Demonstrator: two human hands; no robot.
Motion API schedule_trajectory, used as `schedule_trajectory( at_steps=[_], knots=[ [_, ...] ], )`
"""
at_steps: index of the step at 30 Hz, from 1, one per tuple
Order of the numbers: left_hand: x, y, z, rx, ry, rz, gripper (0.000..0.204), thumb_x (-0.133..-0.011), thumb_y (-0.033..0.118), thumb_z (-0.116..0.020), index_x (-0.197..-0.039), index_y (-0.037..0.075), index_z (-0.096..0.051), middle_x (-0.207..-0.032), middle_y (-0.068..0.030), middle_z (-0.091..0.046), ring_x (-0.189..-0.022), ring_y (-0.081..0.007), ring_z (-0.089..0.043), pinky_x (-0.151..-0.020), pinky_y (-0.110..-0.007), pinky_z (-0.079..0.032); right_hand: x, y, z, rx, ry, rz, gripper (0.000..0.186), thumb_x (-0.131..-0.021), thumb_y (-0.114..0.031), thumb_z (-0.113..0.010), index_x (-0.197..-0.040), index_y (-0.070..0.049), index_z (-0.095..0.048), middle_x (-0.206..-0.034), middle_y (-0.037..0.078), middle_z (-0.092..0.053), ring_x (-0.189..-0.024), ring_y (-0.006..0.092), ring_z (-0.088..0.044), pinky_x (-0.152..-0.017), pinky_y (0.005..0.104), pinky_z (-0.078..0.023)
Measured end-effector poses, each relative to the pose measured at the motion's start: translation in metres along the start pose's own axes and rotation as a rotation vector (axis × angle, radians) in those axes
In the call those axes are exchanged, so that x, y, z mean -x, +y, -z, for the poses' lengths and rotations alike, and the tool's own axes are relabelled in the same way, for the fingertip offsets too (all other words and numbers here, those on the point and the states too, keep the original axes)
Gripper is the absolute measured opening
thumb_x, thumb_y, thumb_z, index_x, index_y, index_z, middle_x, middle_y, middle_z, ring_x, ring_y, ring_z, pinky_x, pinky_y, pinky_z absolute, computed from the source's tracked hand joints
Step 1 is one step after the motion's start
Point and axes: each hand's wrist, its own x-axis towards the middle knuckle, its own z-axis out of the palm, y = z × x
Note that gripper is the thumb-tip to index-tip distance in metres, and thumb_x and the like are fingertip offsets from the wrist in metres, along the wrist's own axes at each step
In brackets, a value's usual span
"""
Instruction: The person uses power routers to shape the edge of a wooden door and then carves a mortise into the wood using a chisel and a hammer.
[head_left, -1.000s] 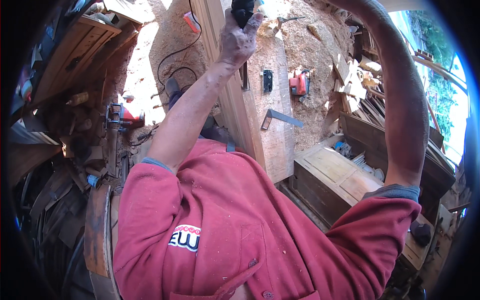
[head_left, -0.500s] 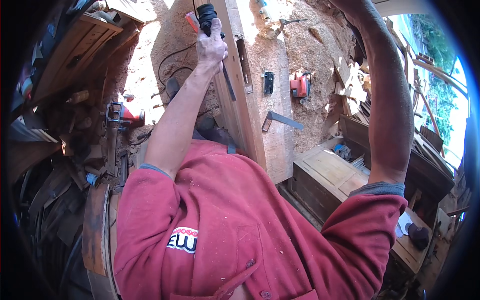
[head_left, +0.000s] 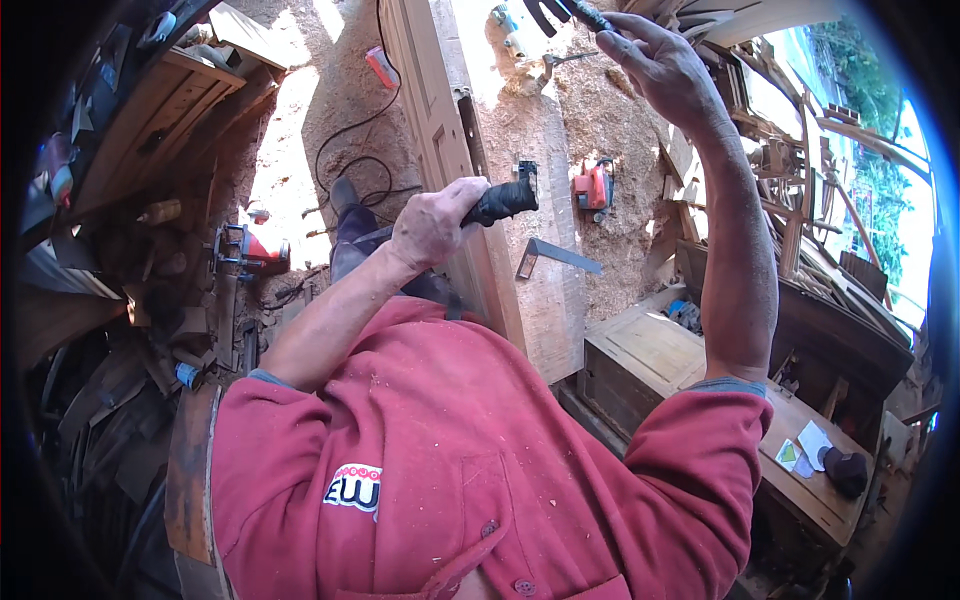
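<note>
My left hand (head_left: 436, 226) is closed round a chisel (head_left: 503, 203) whose handle is wrapped in black tape. The handle points right, and part of the narrow blade shows on the other side of my fist. Beneath it a panelled wooden door (head_left: 436, 120) stands on edge, with a long slot (head_left: 470, 125) cut in its narrow side. Up at the top edge, my right hand (head_left: 668, 72) grips the dark handle of a hammer (head_left: 585, 14); its forked claw is partly cut off by the picture's edge.
On a pale board beside the door lie a metal square (head_left: 560, 256) and a small black lock (head_left: 526, 172), partly covered by the chisel handle. A red power tool (head_left: 594, 188) sits in sawdust, a red router (head_left: 255, 248) lies left. A cable (head_left: 335, 140) loops near my foot.
My left hand has come down toward me, and the chisel has swung from upright along the door to pointing right. My right hand has dropped into view with the hammer.
</note>
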Motion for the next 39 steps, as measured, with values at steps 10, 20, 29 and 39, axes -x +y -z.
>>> schedule_trajectory(
  at_steps=[10,20,29,39],
  knots=[
    [0.005,0.022,0.004,-0.334,-0.041,-0.058,0.019,-0.086,0.01,-0.057,-0.104,0.008,-0.057,-0.08,-0.0109,-0.059,-0.068,-0.0277,-0.067,-0.057,-0.038,-0.054,0.06,-0.004,-0.01,-0.048,-0.089,-0.209,0.042,-0.095,-0.041,-0.064,-0.124,-0.011,-0.066,-0.084,0.015,-0.069,-0.077,0.0244,-0.066,-0.07,0.0393,-0.051],
    [-0.03,0.015,0.022,-0.204,-0.274,0.116,0.012,-0.085,0.008,-0.054,-0.096,0.007,-0.057,-0.088,-0.0189,-0.065,-0.083,-0.0405,-0.067,-0.07,-0.049,-0.052,0.095,0.008,-0.026,-0.185,-0.04,-0.213,0.042,-0.093,-0.034,-0.067,-0.126,-0.008,-0.063,-0.1,0.018,-0.07,-0.091,0.0292,-0.067,-0.082,0.0395,-0.051],
    [-0.069,0.037,0.048,0.762,0.145,0.412,0.021,-0.09,0.016,-0.072,-0.102,0.007,-0.057,-0.08,0.0011,-0.055,-0.059,-0.0058,-0.049,-0.05,-0.025,-0.041,0.142,0.025,-0.052,-0.409,0.034,-0.33,0.046,-0.094,-0.034,-0.067,-0.129,-0.006,-0.06,-0.106,0.02,-0.071,-0.099,0.0269,-0.069,-0.086,0.0374,-0.051],
    [-0.105,0.056,0.057,1.136,0.089,0.238,0.029,-0.09,0.03,-0.075,-0.097,0.007,-0.059,-0.072,0.001,-0.054,-0.051,-0.0044,-0.041,-0.044,-0.021,-0.031,0.176,0.04,-0.07,-0.375,-0.022,-0.359,0.046,-0.094,-0.035,-0.068,-0.13,-0.007,-0.059,-0.095,0.013,-0.073,-0.088,0.0179,-0.066,-0.079,0.0322,-0.05]
  ],
)
